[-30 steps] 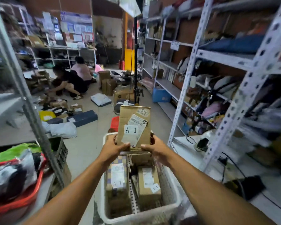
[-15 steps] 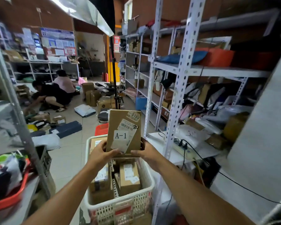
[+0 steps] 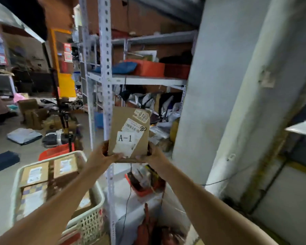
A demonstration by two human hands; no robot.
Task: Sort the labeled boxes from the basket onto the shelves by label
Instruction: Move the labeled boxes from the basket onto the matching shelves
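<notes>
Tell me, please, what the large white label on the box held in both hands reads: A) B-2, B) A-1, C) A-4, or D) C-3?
B: the white label on the held box, gripped by the left hand and right hand, clearly reads A-1.

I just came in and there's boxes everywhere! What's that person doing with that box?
A person is sorting parcels. Both hands, left hand and right hand, hold a brown box labelled A-1 upright by its bottom edge, facing a metal shelf rack. More boxes wait in the white basket at lower left.
</notes>
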